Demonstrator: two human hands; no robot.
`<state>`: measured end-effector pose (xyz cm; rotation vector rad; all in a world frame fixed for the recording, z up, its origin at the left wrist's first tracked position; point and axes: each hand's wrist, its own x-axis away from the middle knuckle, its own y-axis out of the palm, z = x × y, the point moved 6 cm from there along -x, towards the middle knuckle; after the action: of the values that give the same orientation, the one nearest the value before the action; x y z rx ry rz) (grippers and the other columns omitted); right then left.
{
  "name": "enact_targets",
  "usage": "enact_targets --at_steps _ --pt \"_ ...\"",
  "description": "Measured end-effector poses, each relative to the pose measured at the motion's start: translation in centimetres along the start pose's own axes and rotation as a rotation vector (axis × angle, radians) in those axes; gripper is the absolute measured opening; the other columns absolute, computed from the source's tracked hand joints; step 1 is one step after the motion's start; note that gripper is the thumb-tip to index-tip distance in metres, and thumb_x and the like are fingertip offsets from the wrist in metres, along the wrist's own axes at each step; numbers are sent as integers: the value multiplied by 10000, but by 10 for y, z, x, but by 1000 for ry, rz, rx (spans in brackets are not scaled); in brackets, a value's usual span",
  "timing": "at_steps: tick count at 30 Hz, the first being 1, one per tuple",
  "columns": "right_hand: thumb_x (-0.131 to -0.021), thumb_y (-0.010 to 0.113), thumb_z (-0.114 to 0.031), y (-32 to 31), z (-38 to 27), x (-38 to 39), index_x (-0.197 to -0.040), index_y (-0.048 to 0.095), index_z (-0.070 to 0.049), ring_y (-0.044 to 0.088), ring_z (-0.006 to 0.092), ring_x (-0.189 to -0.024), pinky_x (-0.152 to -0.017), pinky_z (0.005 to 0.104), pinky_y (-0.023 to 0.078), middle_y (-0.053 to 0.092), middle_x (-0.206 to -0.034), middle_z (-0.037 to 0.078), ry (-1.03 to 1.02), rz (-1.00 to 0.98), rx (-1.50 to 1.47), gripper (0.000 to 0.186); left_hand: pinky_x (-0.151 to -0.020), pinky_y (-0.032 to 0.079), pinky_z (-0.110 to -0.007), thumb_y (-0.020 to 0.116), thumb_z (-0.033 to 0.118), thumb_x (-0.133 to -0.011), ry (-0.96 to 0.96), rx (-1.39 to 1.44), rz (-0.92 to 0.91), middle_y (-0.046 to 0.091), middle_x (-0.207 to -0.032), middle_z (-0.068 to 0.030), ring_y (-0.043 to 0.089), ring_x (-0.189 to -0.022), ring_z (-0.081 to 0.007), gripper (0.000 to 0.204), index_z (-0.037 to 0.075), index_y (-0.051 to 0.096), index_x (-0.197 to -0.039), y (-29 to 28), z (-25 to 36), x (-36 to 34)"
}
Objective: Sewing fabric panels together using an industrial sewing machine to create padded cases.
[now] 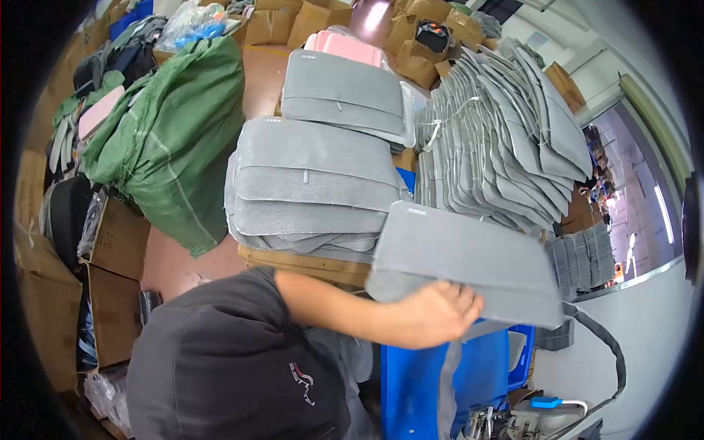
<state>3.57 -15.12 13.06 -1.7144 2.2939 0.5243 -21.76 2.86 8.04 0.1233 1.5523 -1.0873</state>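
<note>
Grey felt sleeve [469, 260] is held up flat in the left hand [433, 314], fingers curled over its lower edge, just in front of a stack of similar grey sleeves [308, 191] on a cardboard box [308, 265]; a grey strap [601, 341] hangs from it; the right hand is out of sight
</note>
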Motion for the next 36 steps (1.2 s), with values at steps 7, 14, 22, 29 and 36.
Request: enact_targets --at_steps 7,14,22,29,36 --pt "-1010 482 -401 7 -23 -20 -1031 475 -53 508 144 -538 -471 269 465 497 -802 44 -43 -43 47 349 -923 480 -495 695 228 -784 41 612 -783 566 -1252 -254 517 -1229 -369 564 -54 560 -1252 162 68 63" --pt "-996 497 -304 50 -67 -32 -985 525 -29 498 118 -499 -418 256 438 519 -740 54 -90 55 15 276 -1115 174 -662 579 582 -867 60 383 -900 293 -1578 -153 202 -1444 -466 765 170 410 -1489 217 -37 105" --pt "-991 482 -242 81 -85 -49 -971 486 23 479 113 -462 -350 210 385 525 -734 73 -194 124 -227 266 -839 368 -402 636 541 -836 -100 139 -564 541 -1207 -133 442 -1094 -313 486 84 775 -927 187 8 123" --pt "-988 462 -212 79 -58 -68 -1020 474 30 445 95 -494 -386 199 384 457 -734 35 42 17 -322 244 -982 360 -442 708 380 -810 -255 658 -416 498 -1323 -210 429 -1238 -351 441 30 695 -1077 197 -28 135" --pt "-1011 416 -226 126 -62 -75 -958 457 -16 400 85 -469 -380 209 347 449 -716 39 70 144 -37 221 -1051 333 -449 695 339 -815 -236 608 -451 440 -1419 -269 386 -1352 -393 464 26 639 -1153 194 -16 137"
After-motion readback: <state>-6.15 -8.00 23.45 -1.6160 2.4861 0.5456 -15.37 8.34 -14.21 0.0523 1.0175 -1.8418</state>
